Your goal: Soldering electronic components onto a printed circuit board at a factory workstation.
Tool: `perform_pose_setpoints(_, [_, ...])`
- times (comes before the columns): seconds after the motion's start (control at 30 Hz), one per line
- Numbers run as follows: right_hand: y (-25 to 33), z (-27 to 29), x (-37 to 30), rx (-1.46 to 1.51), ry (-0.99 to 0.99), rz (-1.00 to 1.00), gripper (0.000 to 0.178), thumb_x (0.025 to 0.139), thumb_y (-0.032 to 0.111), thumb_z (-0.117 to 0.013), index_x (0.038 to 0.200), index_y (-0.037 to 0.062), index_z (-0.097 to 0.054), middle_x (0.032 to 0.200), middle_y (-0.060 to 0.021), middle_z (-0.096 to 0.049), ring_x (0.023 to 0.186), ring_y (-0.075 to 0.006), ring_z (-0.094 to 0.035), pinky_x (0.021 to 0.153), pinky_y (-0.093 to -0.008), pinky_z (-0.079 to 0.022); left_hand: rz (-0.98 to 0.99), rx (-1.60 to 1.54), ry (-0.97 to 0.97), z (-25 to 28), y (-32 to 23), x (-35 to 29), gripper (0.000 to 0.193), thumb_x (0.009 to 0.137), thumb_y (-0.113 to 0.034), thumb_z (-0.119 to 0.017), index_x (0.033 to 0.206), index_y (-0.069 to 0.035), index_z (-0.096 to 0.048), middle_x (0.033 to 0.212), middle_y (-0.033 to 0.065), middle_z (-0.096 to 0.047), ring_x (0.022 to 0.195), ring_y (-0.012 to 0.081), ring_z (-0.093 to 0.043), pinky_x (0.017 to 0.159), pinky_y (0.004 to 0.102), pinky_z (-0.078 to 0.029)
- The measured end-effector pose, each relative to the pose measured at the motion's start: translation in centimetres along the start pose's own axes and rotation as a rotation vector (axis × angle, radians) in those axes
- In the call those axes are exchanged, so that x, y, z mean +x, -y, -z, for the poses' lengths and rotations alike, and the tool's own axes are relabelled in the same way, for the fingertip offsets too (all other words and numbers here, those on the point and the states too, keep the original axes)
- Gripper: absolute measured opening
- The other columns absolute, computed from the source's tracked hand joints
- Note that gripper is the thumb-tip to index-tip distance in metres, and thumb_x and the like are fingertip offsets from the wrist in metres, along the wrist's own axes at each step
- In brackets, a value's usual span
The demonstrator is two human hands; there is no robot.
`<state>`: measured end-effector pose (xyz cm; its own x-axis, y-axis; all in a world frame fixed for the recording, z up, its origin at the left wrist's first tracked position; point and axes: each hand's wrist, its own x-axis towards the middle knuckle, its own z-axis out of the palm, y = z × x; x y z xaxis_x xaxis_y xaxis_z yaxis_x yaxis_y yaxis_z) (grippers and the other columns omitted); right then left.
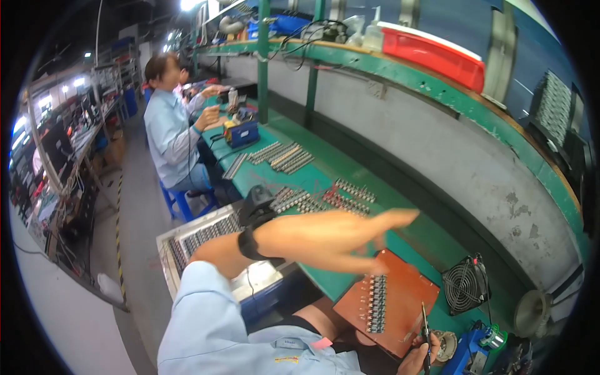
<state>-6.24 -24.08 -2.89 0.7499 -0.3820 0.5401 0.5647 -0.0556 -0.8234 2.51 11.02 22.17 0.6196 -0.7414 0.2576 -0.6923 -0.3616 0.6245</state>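
My left hand (331, 239) reaches across the green bench, a black band (249, 242) on its wrist. Its fingers are stretched out and apart, slightly blurred, and I see nothing held in them. Below the fingertips, a strip of small metal components (377, 304) lies on a reddish-brown board (409, 294). At the board's lower right corner, my right hand (417, 359) is closed around a soldering iron (426, 331), its tip pointing up over the board. Part of this hand is cut off by the lower edge.
Rows of component strips (290, 157) lie farther along the bench. A black fan (465, 286) and a blue device with a green spool (495, 337) stand right of the board. A tray of parts (209, 236) is at left. A red bin (431, 59) sits on the shelf. Another person (169, 137) works beyond.
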Motion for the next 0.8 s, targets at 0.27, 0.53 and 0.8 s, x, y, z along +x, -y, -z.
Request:
perform_pose_setpoints(0.27, [0.4,0.0,-1.0,-0.070,-0.068,-0.027,0.035,0.093,0.027,-0.059,0.114,-0.0009,-0.054,0.100,-0.0092,-0.058,0.089,-0.0188,-0.053,0.080,-0.0311,-0.043,-0.369,0.272,-0.205,-4.2,-2.9,9.0,0.075,0.078,-0.020,-0.062,0.135,0.016,-0.028,0.077,0.0244,-0.061,0.068,0.0372,-0.061,0.063,0.0439,-0.050])
perform_pose_setpoints(0.53, [-3.5,3.3,-1.5,0.101,-0.063,-0.134,0.043,0.089,0.027,-0.063,0.121,0.0009,-0.050,0.099,-0.0085,-0.058,0.086,-0.0156,-0.054,0.079,-0.0302,-0.044,-0.278,-0.214,0.825,-14.3,4.0,-0.7,0.054,0.089,-0.034,-0.058,0.132,-0.003,-0.043,0.091,0.0232,-0.063,0.084,0.0368,-0.063,0.069,0.0419,-0.051])
perform_pose_setpoints(0.8, [-2.7,2.1,-0.8,0.061,-0.096,-0.172,0.049,0.085,0.033,-0.066,0.117,-0.0013,-0.050,0.096,-0.0103,-0.057,0.081,-0.0184,-0.054,0.076,-0.0312,-0.044,0.067,-0.504,0.486,-13.1,6.1,-0.9,0.068,0.090,-0.025,-0.061,0.146,-0.006,-0.027,0.086,0.0142,-0.064,0.066,0.0286,-0.061,0.063,0.0356,-0.049])
